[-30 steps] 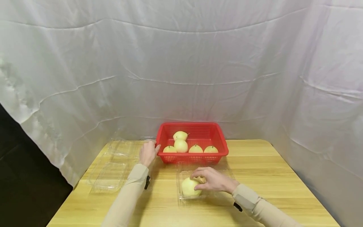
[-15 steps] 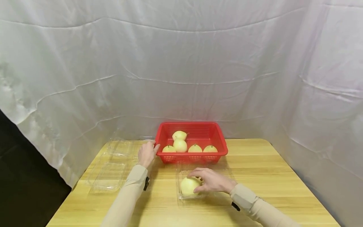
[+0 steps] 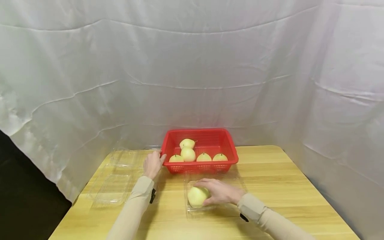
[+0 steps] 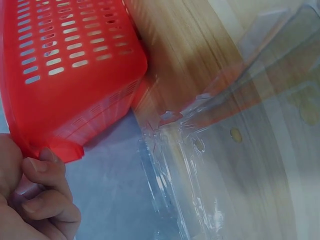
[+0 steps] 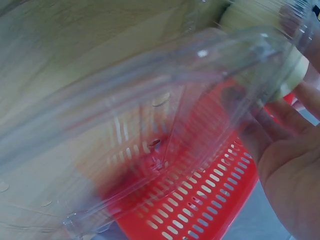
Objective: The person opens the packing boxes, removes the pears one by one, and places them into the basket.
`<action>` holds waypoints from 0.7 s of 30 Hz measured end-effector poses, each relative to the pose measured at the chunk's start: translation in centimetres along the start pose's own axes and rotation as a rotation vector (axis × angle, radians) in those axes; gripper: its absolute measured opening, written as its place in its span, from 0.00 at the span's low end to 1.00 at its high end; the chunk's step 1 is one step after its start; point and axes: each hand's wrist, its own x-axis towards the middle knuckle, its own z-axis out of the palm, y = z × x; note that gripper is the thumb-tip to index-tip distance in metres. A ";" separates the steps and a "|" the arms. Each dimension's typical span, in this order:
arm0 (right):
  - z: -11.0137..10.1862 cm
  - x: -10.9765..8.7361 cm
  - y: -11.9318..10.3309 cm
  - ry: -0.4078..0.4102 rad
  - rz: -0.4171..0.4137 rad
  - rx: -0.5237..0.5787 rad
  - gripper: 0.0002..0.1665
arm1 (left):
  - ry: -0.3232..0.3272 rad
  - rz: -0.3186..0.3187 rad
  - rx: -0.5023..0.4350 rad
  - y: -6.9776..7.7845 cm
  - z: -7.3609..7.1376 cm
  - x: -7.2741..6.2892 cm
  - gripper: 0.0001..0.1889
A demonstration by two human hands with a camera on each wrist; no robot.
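Observation:
In the head view my left hand (image 3: 153, 164) is at the left end of a red plastic basket (image 3: 232, 146). The left wrist view shows its fingers curled at the basket's end lip (image 4: 62, 150). My right hand (image 3: 221, 191) holds a pale yellow pear (image 3: 196, 197), with the thumb on its near side and the fingers over the top. This pear sits in the left part of a clear plastic box (image 3: 192, 211) in front of the basket. In the right wrist view the box's transparent wall (image 5: 200, 55) overlaps the pear and fingertips.
Several more pears (image 3: 188, 154) lie in the basket, mostly toward its left and front. Other clear plastic boxes (image 3: 112, 189) lie on the left of the wooden table (image 3: 285, 186). A pale curtain (image 3: 192, 66) hangs behind and beside the table.
My right hand has shifted slightly left, further over the pear. The left hand stays at the basket's end. The whole head view has drifted a little.

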 end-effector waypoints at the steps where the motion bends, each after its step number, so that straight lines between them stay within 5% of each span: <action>1: 0.1 0.1 -0.1 -0.003 -0.001 -0.003 0.43 | -0.002 -0.004 0.004 -0.1 -0.1 -0.1 0.13; 21: 0.3 1.0 -0.7 0.017 -0.033 -0.093 0.45 | -0.029 -0.015 0.034 0.3 -0.2 -0.2 0.13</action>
